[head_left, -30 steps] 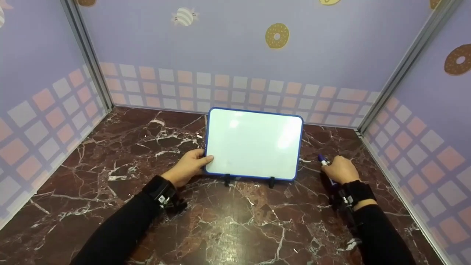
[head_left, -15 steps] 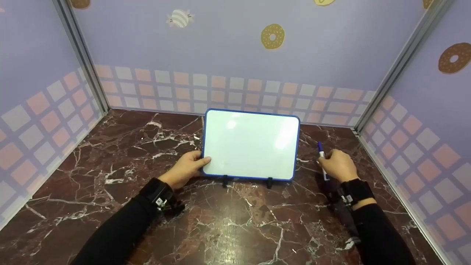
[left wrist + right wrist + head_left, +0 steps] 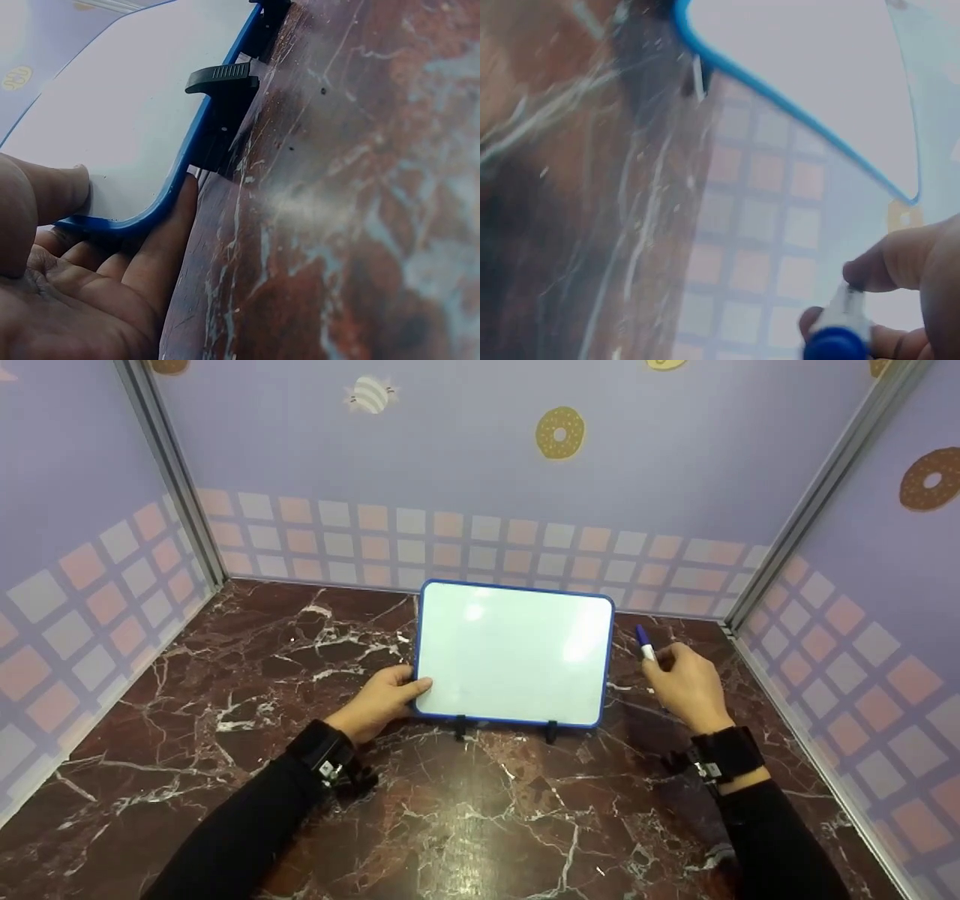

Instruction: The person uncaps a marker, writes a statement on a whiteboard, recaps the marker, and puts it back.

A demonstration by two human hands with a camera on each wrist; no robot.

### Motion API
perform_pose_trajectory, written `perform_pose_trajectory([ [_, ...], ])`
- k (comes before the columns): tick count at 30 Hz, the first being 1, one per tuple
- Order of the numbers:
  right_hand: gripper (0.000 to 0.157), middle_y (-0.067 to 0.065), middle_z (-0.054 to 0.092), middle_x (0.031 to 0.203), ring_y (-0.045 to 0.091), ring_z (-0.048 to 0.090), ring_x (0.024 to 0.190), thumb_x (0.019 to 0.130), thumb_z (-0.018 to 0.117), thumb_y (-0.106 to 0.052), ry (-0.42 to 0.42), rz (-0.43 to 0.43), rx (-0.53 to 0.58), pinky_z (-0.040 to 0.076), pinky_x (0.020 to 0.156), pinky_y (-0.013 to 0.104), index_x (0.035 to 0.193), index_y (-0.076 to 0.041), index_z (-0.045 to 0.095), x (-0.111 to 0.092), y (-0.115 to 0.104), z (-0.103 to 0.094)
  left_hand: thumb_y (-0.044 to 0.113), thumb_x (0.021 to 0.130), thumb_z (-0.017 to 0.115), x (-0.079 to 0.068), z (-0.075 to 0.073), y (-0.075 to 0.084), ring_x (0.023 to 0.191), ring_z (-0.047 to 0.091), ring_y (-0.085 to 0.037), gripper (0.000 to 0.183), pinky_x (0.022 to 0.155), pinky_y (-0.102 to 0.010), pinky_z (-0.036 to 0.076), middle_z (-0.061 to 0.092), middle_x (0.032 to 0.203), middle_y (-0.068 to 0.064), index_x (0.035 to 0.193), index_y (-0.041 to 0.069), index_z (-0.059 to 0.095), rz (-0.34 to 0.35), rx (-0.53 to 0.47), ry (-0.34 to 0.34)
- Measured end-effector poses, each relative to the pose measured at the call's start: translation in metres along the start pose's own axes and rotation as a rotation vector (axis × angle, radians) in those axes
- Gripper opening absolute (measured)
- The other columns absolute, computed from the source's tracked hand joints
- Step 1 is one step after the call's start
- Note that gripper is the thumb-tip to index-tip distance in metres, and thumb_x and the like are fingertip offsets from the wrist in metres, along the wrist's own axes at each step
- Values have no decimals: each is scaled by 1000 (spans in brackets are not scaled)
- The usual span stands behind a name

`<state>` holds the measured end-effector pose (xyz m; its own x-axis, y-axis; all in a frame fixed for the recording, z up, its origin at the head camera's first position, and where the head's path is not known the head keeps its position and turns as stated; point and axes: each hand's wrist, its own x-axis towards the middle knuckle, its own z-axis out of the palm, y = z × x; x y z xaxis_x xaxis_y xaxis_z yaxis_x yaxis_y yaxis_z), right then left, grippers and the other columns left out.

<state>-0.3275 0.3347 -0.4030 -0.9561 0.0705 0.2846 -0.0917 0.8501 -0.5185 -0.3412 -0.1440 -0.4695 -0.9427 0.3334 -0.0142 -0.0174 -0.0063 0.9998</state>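
A small whiteboard (image 3: 517, 652) with a blue frame stands tilted slightly back at the middle of a dark red marbled table (image 3: 337, 825), its lower edge in two black clips (image 3: 460, 727). The person's left hand (image 3: 379, 701) grips the board's left edge near the bottom corner, thumb on the white face and fingers behind. To the right of the board and apart from it, the right hand (image 3: 690, 682) pinches a white marker (image 3: 647, 650) between thumb and fingers, its blue cap (image 3: 642, 634) pointing far and slightly left. Both arms wear black sleeves (image 3: 232, 825) and black wrist straps (image 3: 731, 754). On the far side rises a lavender wall (image 3: 450, 442) printed with doughnuts, a striped sweet and rows of pink and pale squares.
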Motion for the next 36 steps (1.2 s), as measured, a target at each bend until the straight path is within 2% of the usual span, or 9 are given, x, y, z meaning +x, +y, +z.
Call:
perform_pose_trajectory([
  [9, 35, 18, 74, 100, 32, 67, 81, 108, 64, -30, 109, -85, 54, 50, 74, 42, 123, 2, 70, -10, -31, -3, 12, 113, 64, -1, -4, 9, 102, 75, -25, 31, 89, -40, 69, 70, 118, -19, 130, -14, 62, 29, 46, 75],
  [14, 29, 16, 75, 95, 31, 66, 77, 106, 69, -26, 153, -153, 78, 50, 72, 41, 117, 1, 73, -12, -45, 0, 19, 113, 66, -2, -9, 19, 107, 72, -30, 37, 95, -44, 66, 69, 122, -21, 134, -11, 63, 50, 176, 143],
  [16, 27, 15, 75, 93, 30, 65, 75, 105, 69, -24, 161, -180, 88, 49, 70, 41, 115, 1, 73, -13, -49, 0, 22, 113, 66, -4, -11, 28, 113, 70, -36, 41, 101, -48, 64, 68, 129, -25, 139, -9, 61, 66, 235, 183],
  [19, 26, 14, 75, 93, 29, 64, 75, 105, 70, -23, 162, -206, 97, 48, 70, 41, 114, 1, 73, -12, -56, 0, 26, 113, 66, -8, -16, 46, 120, 66, -41, 45, 103, -45, 61, 66, 135, -26, 144, -7, 60, 100, 308, 252],
  [24, 25, 14, 77, 95, 28, 63, 75, 105, 70, -22, 159, -228, 110, 47, 71, 40, 115, 1, 74, -10, -66, -1, 29, 113, 65, -15, -20, 78, 121, 63, -35, 47, 105, -38, 54, 64, 134, -21, 145, -5, 60, 188, 354, 326],
  [27, 24, 14, 76, 95, 27, 63, 75, 105, 71, -21, 164, -241, 121, 47, 71, 39, 115, 0, 74, -9, -72, -1, 27, 113, 65, -15, -14, 91, 111, 64, -28, 44, 98, -33, 56, 66, 129, -21, 142, -6, 61, 250, 325, 332],
  [29, 23, 13, 76, 93, 26, 63, 74, 104, 72, -21, 162, -252, 133, 48, 70, 38, 114, 0, 74, -8, -75, 1, 25, 113, 66, -14, -7, 97, 108, 65, -27, 41, 95, -35, 59, 67, 127, -21, 140, -6, 62, 287, 292, 321],
  [33, 22, 11, 75, 92, 24, 62, 73, 104, 73, -20, 151, -280, 166, 48, 69, 34, 115, 0, 75, -8, -83, 5, 21, 113, 66, -10, 8, 106, 114, 68, -33, 40, 100, -43, 62, 70, 127, -23, 140, -8, 61, 349, 233, 271],
  [36, 21, 10, 74, 92, 23, 61, 73, 104, 74, -19, 144, -306, 191, 46, 67, 32, 115, -1, 75, -9, -90, 9, 20, 113, 66, -8, 20, 111, 117, 69, -34, 41, 98, -42, 64, 71, 127, -22, 140, -9, 60, 380, 216, 232],
])
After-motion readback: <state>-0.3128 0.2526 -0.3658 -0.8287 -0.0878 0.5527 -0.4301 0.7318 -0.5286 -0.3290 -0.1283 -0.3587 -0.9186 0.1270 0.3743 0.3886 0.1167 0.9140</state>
